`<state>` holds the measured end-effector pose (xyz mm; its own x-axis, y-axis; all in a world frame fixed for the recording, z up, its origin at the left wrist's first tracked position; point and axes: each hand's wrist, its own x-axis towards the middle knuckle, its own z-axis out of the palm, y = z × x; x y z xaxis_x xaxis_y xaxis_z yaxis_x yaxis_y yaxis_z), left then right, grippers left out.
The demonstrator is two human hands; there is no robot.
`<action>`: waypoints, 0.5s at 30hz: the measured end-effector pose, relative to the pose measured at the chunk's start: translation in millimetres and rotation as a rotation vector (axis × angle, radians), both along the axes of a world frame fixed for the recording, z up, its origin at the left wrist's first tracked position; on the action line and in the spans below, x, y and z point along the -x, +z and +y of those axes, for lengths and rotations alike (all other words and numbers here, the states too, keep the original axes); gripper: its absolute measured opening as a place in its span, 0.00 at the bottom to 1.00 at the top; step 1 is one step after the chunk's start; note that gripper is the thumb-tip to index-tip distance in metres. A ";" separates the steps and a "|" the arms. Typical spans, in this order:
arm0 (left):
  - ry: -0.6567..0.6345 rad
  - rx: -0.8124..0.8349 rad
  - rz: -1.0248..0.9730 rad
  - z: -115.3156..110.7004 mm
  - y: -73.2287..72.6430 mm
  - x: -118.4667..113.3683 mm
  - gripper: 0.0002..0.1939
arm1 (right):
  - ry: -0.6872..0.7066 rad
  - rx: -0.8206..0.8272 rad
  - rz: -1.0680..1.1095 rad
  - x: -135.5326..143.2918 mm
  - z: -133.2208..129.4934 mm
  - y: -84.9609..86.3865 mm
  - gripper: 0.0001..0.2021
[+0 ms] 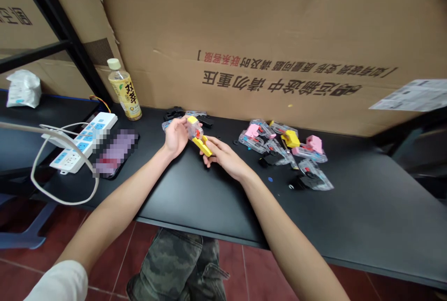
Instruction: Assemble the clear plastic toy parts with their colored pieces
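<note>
My left hand (176,137) grips the clear upper end of a small device (196,134) with a yellow cap and a red part inside. The fingers of my right hand (223,156) are closed on its yellow lower part. The device is held tilted above the black table (195,198). Right of my hands lies a loose group of similar clear pieces, some with a pink block (314,143), one with a yellow block (291,138), others with black parts. More clear and black pieces (173,114) lie behind my left hand.
A bottle with a yellow label (125,90) stands at the back left. Near it are a phone (117,153), a white power strip (84,143) and a looping pale cable (38,188). Cardboard (261,22) stands along the table's back. A white packet (23,89) lies far left.
</note>
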<state>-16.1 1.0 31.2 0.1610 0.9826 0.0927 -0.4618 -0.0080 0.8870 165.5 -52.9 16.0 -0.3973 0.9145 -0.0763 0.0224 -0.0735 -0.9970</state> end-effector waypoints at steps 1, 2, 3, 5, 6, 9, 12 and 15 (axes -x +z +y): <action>0.043 -0.042 0.043 2.9 -0.7 1.9 0.18 | -0.026 -0.064 -0.084 -4.3 2.7 -1.3 0.26; 0.108 -0.090 0.087 6.5 -1.6 4.6 0.18 | -0.065 -0.145 -0.180 -8.8 5.7 -3.0 0.25; 0.192 -0.137 0.134 10.4 -2.6 7.9 0.18 | -0.112 -0.238 -0.279 -13.4 8.6 -4.8 0.24; 0.399 -0.199 0.274 18.1 -5.4 15.5 0.12 | -0.201 -0.414 -0.451 -21.2 13.4 -7.9 0.20; 0.500 -0.217 0.369 21.3 -7.2 19.4 0.08 | -0.236 -0.479 -0.512 -24.1 14.8 -9.0 0.19; 0.660 -0.285 0.733 26.1 -14.7 28.4 0.06 | -0.254 -0.571 -0.620 -27.2 14.6 -11.5 0.18; 0.632 -0.324 1.065 26.9 -24.3 33.1 0.14 | -0.190 -0.618 -0.664 -24.0 11.4 -13.1 0.20; 0.568 -0.333 1.188 29.4 -32.5 36.9 0.19 | -0.154 -0.605 -0.632 -22.2 11.9 -11.9 0.21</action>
<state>-53.0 30.4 -1.3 -0.1069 0.8980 0.4267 0.7127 -0.2300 0.6627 187.6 -41.0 4.1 -0.3136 0.9090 0.2744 0.6151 0.4146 -0.6706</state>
